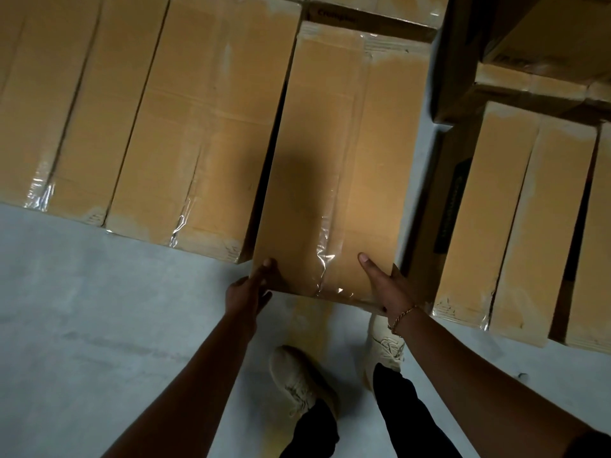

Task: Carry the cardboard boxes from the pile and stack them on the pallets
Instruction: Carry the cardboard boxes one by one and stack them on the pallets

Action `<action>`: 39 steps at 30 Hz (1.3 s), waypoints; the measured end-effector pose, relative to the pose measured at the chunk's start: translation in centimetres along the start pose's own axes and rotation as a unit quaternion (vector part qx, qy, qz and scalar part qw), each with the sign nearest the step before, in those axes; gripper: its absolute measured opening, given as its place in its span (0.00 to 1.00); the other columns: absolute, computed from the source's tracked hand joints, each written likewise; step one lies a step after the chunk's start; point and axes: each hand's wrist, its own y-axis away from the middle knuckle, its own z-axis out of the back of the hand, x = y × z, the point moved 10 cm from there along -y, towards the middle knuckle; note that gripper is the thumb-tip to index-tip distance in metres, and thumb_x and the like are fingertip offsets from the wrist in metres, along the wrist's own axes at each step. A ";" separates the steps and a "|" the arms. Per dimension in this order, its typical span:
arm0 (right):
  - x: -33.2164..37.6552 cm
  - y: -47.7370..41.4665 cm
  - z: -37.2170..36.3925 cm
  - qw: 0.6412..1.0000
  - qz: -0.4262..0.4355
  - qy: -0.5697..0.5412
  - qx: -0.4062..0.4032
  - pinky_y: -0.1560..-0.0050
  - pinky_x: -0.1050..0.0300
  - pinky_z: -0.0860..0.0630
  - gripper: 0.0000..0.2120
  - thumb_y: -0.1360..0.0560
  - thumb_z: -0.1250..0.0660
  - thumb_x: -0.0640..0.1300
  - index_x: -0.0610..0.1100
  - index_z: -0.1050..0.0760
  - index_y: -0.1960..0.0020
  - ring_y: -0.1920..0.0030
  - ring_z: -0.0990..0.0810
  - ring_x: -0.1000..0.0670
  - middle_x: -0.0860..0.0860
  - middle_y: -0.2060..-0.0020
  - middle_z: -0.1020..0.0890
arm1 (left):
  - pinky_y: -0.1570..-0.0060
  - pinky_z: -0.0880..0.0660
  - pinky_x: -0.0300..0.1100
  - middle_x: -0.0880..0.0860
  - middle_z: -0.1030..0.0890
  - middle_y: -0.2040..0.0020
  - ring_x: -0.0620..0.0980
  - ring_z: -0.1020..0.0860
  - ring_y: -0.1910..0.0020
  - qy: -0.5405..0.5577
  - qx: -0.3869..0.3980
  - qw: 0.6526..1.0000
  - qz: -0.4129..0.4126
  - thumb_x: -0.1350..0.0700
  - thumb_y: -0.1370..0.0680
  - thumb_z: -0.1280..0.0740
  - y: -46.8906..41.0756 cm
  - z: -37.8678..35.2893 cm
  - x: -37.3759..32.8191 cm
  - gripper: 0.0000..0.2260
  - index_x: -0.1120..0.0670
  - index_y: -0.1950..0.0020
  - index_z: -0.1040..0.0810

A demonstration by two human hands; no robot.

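Fingers [372,267] partly hidden beneath cardboard box [330,160]

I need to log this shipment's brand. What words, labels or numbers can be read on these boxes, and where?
"Cro...": dark print on the side of the top-centre box; the remaining letters are blurred.
Vertical print on the black label on the side of the right-hand box: too blurred to read.
Dark marks on the upper-right box: unreadable.
The held box shows no print.

Tan cardboard box [334,166], grey floor [99,309]
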 end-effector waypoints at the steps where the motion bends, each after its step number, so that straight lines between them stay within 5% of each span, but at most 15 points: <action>1: 0.3 0.0 -0.3 1.000 0.003 0.005 -0.004 0.42 0.54 0.23 0.27 0.33 0.21 0.60 0.49 0.20 0.39 0.45 0.16 0.52 0.55 0.48 0.14 | 0.45 0.22 0.46 0.54 0.19 0.44 0.55 0.20 0.43 0.006 -0.002 1.000 -0.002 0.46 0.28 0.23 -0.2 0.0 -0.4 0.18 0.54 0.47 0.24; 11: 0.7 -0.5 -1.1 1.000 0.011 0.015 -0.020 0.40 0.51 0.20 0.27 0.34 0.21 0.62 0.51 0.19 0.40 0.46 0.16 0.52 0.56 0.49 0.14 | 0.52 0.21 0.43 0.58 0.22 0.35 0.58 0.21 0.38 0.026 -0.017 1.000 -0.005 0.46 0.30 0.21 -1.1 0.6 -1.4 0.37 0.59 0.28 0.30; 16: 1.6 -0.8 -1.9 1.000 0.016 0.012 -0.019 0.41 0.53 0.20 0.23 0.32 0.21 0.61 0.52 0.20 0.42 0.47 0.16 0.53 0.56 0.49 0.14 | 0.50 0.21 0.44 0.59 0.21 0.35 0.58 0.21 0.38 0.032 -0.017 0.999 -0.022 0.48 0.29 0.22 -1.3 0.2 -2.9 0.33 0.59 0.29 0.29; 21: 2.1 -0.4 -2.0 0.999 0.020 0.015 -0.026 0.54 0.63 0.24 0.22 0.30 0.23 0.59 0.52 0.21 0.39 0.50 0.17 0.58 0.59 0.51 0.15 | 0.46 0.21 0.46 0.59 0.22 0.34 0.58 0.22 0.38 0.023 -0.023 0.999 -0.025 0.48 0.29 0.22 -1.6 0.2 -3.1 0.34 0.58 0.28 0.30; 24: 2.0 -0.4 -2.0 0.999 0.019 0.024 -0.027 0.51 0.60 0.22 0.23 0.31 0.22 0.61 0.53 0.21 0.40 0.49 0.16 0.56 0.58 0.50 0.15 | 0.43 0.21 0.48 0.58 0.22 0.34 0.58 0.22 0.37 0.018 -0.024 0.999 -0.028 0.48 0.28 0.22 -1.7 0.2 -2.9 0.33 0.58 0.28 0.30; 32: 2.5 -0.1 -1.6 0.996 0.017 0.086 -0.012 0.37 0.51 0.23 0.31 0.33 0.25 0.69 0.55 0.25 0.36 0.44 0.18 0.53 0.61 0.48 0.17 | 0.40 0.23 0.51 0.58 0.22 0.33 0.58 0.22 0.36 0.001 -0.015 0.999 -0.034 0.45 0.29 0.23 -1.5 0.2 -2.9 0.35 0.56 0.27 0.31; 36: 4.0 2.1 -0.5 0.991 -0.017 0.131 0.012 0.34 0.38 0.25 0.53 0.38 0.27 0.75 0.56 0.40 0.21 0.31 0.26 0.47 0.54 0.26 0.29 | 0.33 0.29 0.56 0.58 0.29 0.27 0.61 0.28 0.29 -0.007 -0.035 0.999 -0.040 0.42 0.31 0.23 0.5 0.7 -3.9 0.43 0.55 0.23 0.40; 39: 6.7 4.2 0.9 0.985 0.028 0.168 0.001 0.26 0.44 0.34 0.58 0.40 0.28 0.75 0.53 0.45 0.18 0.24 0.34 0.44 0.49 0.21 0.36 | 0.27 0.35 0.59 0.59 0.34 0.24 0.62 0.35 0.25 -0.062 -0.082 0.992 -0.073 0.43 0.25 0.26 3.6 1.5 -5.9 0.42 0.55 0.20 0.45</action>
